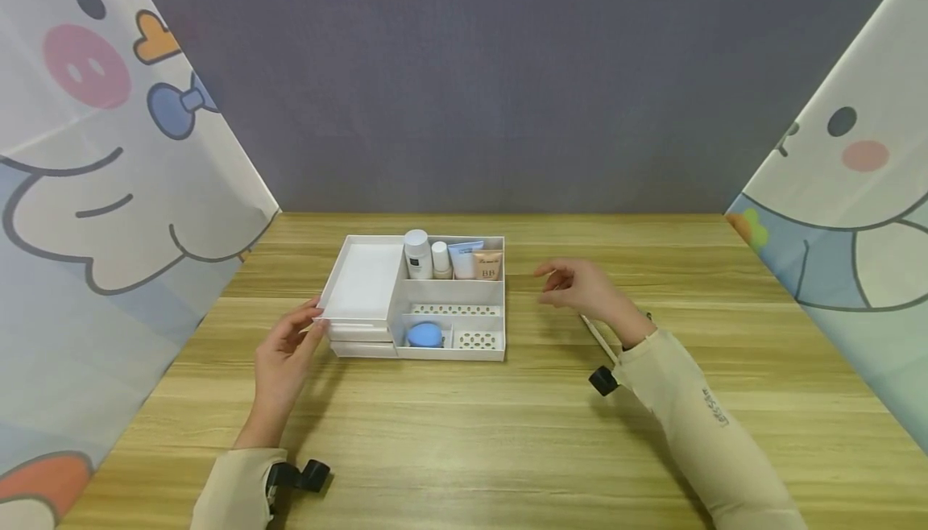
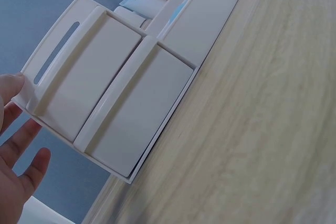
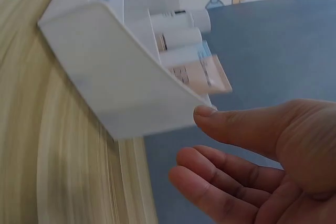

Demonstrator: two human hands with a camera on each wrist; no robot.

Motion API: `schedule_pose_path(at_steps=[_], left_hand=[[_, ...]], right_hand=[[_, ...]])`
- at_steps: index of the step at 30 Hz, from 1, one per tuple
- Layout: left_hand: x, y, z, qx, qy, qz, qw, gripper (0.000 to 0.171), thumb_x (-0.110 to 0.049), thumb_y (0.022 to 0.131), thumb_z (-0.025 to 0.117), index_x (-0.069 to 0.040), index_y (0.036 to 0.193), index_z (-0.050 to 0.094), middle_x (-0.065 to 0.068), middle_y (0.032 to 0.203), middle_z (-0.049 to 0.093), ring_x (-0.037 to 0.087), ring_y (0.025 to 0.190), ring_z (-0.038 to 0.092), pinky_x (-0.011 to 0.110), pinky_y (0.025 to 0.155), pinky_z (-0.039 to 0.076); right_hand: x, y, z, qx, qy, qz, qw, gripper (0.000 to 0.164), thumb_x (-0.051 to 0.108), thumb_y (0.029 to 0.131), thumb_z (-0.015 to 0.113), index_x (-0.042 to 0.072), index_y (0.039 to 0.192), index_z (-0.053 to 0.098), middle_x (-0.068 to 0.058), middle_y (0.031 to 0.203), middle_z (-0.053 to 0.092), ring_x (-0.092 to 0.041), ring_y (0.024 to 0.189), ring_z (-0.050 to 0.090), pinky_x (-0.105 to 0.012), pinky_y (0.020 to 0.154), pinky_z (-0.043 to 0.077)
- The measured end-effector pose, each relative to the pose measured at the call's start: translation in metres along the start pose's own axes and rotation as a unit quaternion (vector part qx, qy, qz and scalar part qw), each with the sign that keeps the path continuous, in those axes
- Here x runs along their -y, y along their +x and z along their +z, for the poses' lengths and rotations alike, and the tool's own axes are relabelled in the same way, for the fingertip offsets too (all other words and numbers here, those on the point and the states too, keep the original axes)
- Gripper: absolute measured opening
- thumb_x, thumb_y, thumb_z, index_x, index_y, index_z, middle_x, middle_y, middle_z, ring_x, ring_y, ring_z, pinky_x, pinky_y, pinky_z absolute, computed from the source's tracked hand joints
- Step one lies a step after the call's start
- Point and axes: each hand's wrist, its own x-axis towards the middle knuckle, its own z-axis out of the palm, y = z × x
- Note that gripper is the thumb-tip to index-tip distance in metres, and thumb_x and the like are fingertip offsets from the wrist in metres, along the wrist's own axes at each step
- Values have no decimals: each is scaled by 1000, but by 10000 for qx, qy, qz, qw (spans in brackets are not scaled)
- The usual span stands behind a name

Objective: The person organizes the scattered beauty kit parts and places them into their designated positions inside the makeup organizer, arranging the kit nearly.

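Your L hand (image 1: 284,357), fingers loose, touches the near corner of the white box (image 1: 451,354), on the surface (image 1: 464,441) btwn your hands; R hand (image 1: 589,290) relaxed, holding nothing. Bottles (image 1: 418,260), tubes (image 1: 488,267) & sponge (image 1: 424,335) in, drawers (image 2: 144,111) closed: stowing looks done; any leftovers unclear.

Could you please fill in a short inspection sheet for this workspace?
Surface: wood-grain table.
Job's things: white organizer, two drawers closed; white bottle, smaller white-capped bottle, blue tube and BB tube in the rear compartment; blue egg-shaped item in a front one.
Clutter: nothing seen.
Hands: left hand pinches the organizer's left front corner; right hand is apart from it, holding nothing.
Cables: none identifiable; a thin strip by the right wrist is unclear.
Surroundings: dark panel behind, cartoon-print panels either side.
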Motion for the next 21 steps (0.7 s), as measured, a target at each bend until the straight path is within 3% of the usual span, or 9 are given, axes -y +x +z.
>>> schedule_pose_path(at_steps=[6,12,21], left_hand=[[0,0,1,12,20,49,10000,18,15,89,64,15,107,64,6,123,68,0,107,62,14,83,50],[3,0,0,48,35,80,10000,18,14,89,65,13,107,65,14,125,66,1,107,62,14,82,51],[0,0,2,-29,-20,97,9999,19,18,87,64,16,106,64,12,123,67,-1,106,62,13,79,51]], right_hand=[[-15,-8,-13,-220,-172,-11,9996,35,3,87,74,-4,120,65,-12,91,67,-21,76,63,-32,65,54],[-30,-15,-24,-323,-266,133,9990,41,6,87,75,-6,124,63,-13,94,67,-22,78,63,-37,67,56],[-48,-18,-36,-644,-705,433,9945,45,9,87,76,-8,125,60,-16,98,64,-30,88,62,-38,73,52]])
